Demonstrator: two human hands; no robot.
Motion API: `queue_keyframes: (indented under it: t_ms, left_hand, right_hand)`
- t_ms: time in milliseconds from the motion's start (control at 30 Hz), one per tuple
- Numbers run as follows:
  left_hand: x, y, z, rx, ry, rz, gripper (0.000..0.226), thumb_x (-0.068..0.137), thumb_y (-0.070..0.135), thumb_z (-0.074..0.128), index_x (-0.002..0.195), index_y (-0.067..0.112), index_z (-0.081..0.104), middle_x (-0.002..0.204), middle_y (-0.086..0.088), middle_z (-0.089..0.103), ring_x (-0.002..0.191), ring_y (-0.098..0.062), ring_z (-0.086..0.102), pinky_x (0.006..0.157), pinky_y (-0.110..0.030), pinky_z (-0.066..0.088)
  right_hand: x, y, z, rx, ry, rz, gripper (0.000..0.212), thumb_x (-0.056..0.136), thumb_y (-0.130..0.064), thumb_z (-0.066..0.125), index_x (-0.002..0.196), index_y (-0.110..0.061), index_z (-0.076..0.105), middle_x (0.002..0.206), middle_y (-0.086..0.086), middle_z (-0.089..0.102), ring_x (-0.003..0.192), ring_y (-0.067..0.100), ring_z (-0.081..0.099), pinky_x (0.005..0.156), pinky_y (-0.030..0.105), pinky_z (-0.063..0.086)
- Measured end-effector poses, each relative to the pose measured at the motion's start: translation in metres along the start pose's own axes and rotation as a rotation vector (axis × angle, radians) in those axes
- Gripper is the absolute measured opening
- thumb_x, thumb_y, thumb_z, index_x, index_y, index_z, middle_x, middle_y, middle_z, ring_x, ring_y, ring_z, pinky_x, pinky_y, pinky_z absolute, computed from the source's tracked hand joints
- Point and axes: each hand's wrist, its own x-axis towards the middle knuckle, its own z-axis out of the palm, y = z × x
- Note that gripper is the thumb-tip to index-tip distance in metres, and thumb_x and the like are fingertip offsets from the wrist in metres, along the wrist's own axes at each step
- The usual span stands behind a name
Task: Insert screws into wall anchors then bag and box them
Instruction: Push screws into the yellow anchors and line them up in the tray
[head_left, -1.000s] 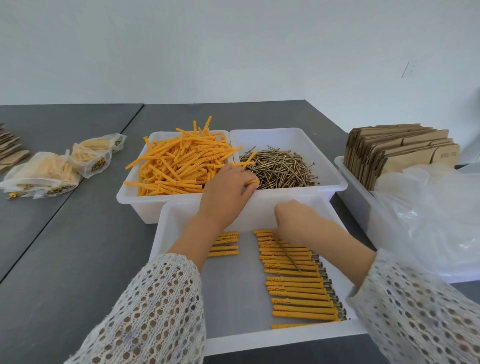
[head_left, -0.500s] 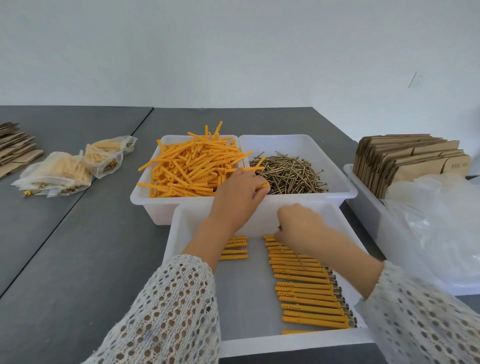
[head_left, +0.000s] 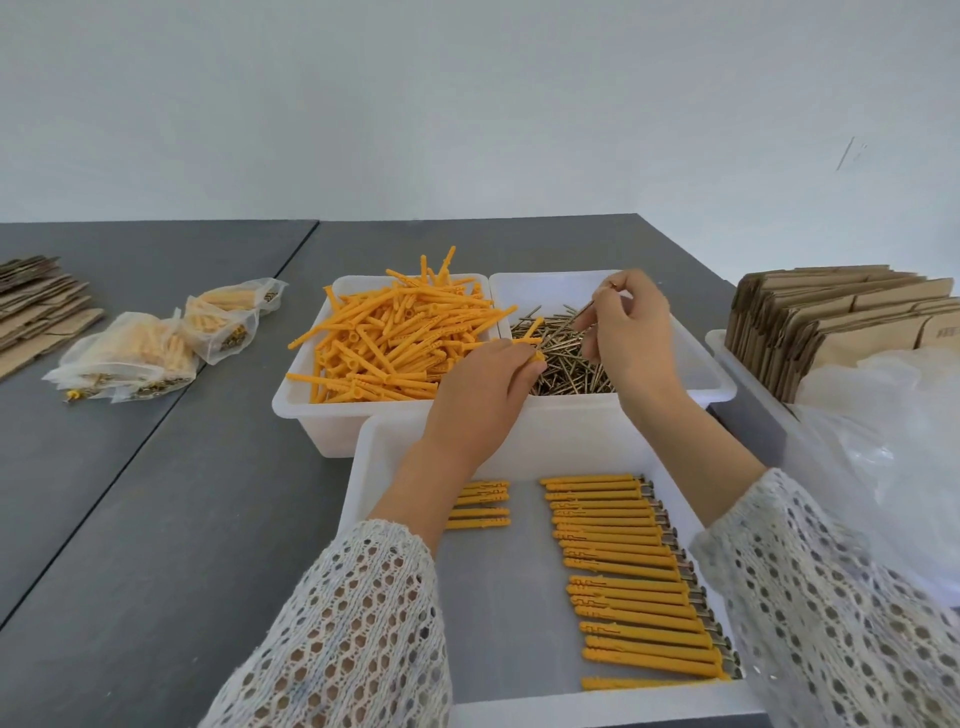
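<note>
Head view is showing me both hands working over the divided white bin (head_left: 691, 387) at the far end of the tray. I am seeing the left hand (head_left: 480, 392) curling its fingers around one orange anchor (head_left: 530, 332), whose tip is sticking up over the divider. The right hand (head_left: 626, 325) is pinching a single screw (head_left: 576, 317) between thumb and forefinger, raised just above the screw pile (head_left: 566, 358), with the remaining fingers loosely bent.

I am judging the following risks:
- The screw is pointing down at a slant and is sitting apart from the anchor's open end; a misaligned approach is likely to make it glance off the rim.
- A light pinch is likely to let the screw drop back into the pile.
- The left forearm is passing over the short row of finished pieces (head_left: 480, 504) in the near tray (head_left: 395, 457); a low wrist is risking scattering them.

The longer row of finished pieces (head_left: 628, 571) is lying at the tray's right. Loose anchors (head_left: 395, 338) are filling the bin's left compartment.

Everything is resting on dark grey tables (head_left: 156, 493) butted together, against a plain pale wall. Filled bags (head_left: 156, 348) are lying to the left, near flat cardboard (head_left: 36, 306). Folded boxes (head_left: 841, 317) and clear plastic bags (head_left: 893, 441) are sitting at the right.
</note>
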Motion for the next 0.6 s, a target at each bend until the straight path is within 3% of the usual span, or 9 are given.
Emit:
queue_keyframes:
  t_ms: [167,433,600]
  left_hand:
    - [0.001,-0.001,0.001,-0.038,0.025,-0.001,0.027,0.106,0.028,0.047,0.079,0.025,0.043,0.069,0.013,0.038,0.066,-0.013,0.040,0.057,-0.033,0.032]
    - [0.002,-0.001,0.002,-0.069,0.056,-0.026,0.031,0.105,0.024,0.049,0.075,0.023,0.041,0.067,0.010,0.037,0.061,-0.013,0.038,0.056,-0.032,0.027]
    - [0.004,-0.001,-0.001,-0.135,0.123,-0.064,0.029,0.105,0.024,0.049,0.076,0.020,0.048,0.071,0.002,0.044,0.065,-0.017,0.041,0.058,-0.034,0.034]
  right_hand:
    - [0.004,0.007,-0.006,0.046,0.053,-0.095,0.019,0.100,-0.009,0.035,0.086,-0.016,0.046,0.068,0.009,0.060,0.039,0.012,0.045,0.043,0.024,0.040]
    - [-0.004,0.017,0.003,-0.043,-0.243,-0.147,0.015,0.099,-0.009,0.042,0.087,-0.012,0.050,0.067,0.007,0.066,0.043,0.018,0.051,0.045,0.026,0.043]
    - [-0.009,0.018,0.008,-0.168,-0.316,-0.206,0.016,0.100,-0.009,0.048,0.085,-0.005,0.054,0.068,0.007,0.061,0.047,0.011,0.049,0.051,0.026,0.042]
